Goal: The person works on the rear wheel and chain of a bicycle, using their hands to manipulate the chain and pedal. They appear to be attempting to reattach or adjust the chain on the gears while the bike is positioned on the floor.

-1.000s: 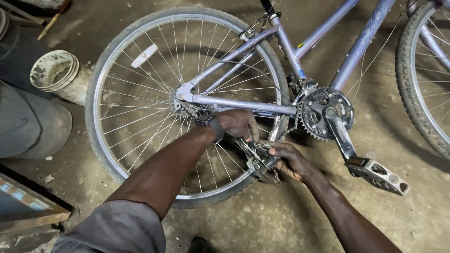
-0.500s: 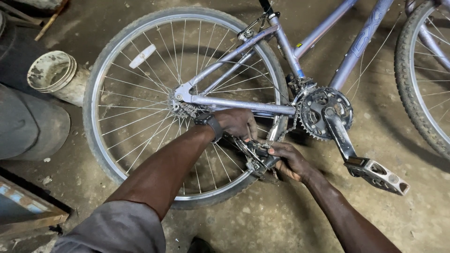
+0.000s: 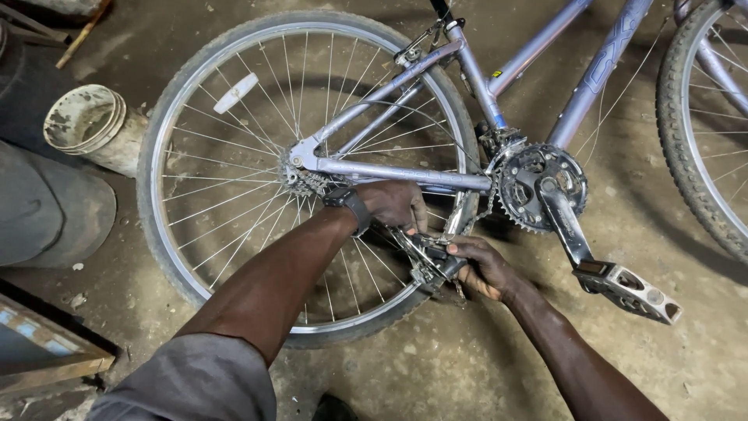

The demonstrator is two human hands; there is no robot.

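A pale purple bicycle frame [image 3: 405,170] stands on a dirt floor with its rear wheel [image 3: 234,168] in front of me. My left hand [image 3: 393,204], a watch on its wrist, rests on the lower part of the frame near the chain. My right hand [image 3: 483,267] grips the dark rear derailleur [image 3: 425,257], which hangs below the frame beside the wheel rim. The chainring [image 3: 541,187] and crank sit to the right, with a silver pedal [image 3: 627,290] pointing down and right.
A dirty white bucket [image 3: 86,125] lies on its side at the left, next to a dark tyre-like shape [image 3: 47,210]. A wooden frame [image 3: 47,359] is at the lower left. The front wheel [image 3: 701,125] is at the right edge.
The view has shifted slightly; both hands stay on the frame and the derailleur in nearly the same places.
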